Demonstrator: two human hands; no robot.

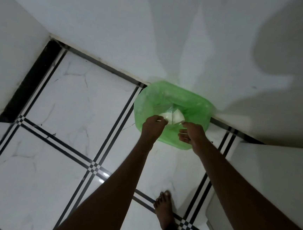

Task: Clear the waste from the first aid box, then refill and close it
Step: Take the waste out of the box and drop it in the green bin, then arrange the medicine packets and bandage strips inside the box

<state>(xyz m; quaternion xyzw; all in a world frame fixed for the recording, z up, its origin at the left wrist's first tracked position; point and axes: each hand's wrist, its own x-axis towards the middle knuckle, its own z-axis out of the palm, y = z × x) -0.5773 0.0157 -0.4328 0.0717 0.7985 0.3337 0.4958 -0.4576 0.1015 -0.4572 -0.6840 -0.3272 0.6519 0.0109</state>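
Note:
A bin lined with a green plastic bag [199,108] stands on the floor against the white wall. Over its opening hangs a clear plastic bag of white waste [173,116], stretched between both hands. My left hand [154,124] pinches its left edge with the fingers closed, and a thin pale stick shows at the fingertips. On the bag's right edge my right hand [191,134] pinches too, with a similar thin pale strip across its fingers. The first aid box is not in view.
The floor is white marble tile [65,107] with black double lines. My bare foot [164,207] stands just behind the bin. A white cabinet or counter [273,177] juts in at the right, and a wall corner [11,56] at the left.

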